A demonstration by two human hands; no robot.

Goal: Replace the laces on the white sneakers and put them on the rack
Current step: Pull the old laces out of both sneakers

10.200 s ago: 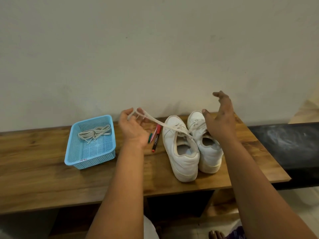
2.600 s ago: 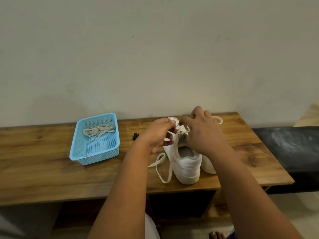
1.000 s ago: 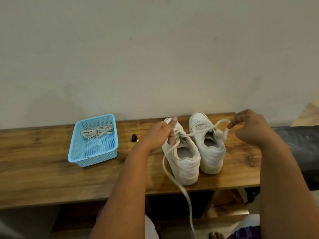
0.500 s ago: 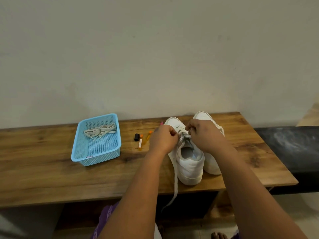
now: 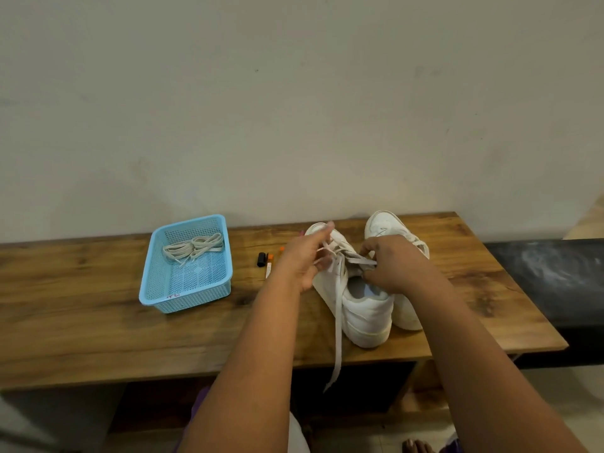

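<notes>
1. Sitting side by side on the wooden tabletop (image 5: 98,331) are two white sneakers; the left sneaker (image 5: 361,308) is nearer the front edge, and the right sneaker (image 5: 389,228) is partly hidden behind a hand.
2. Both hands are over the lace holes of the left sneaker; the left hand (image 5: 302,259) has its fingers curled, and its grip is clamped on the lace (image 5: 337,322) near the shoe's tongue.
3. The right hand (image 5: 394,266) pinches another bit of the same lace between thumb and fingers; its grip is tight on it too.
4. One long end of the lace hangs down past the front edge of the tabletop.
5. A blue basket (image 5: 153,282) sits well to the left of the shoes; a bundle of laces (image 5: 194,248) lies inside it, near the back.
6. Some markers (image 5: 265,261) lie between the basket and the shoes, partly hidden by the left hand.
</notes>
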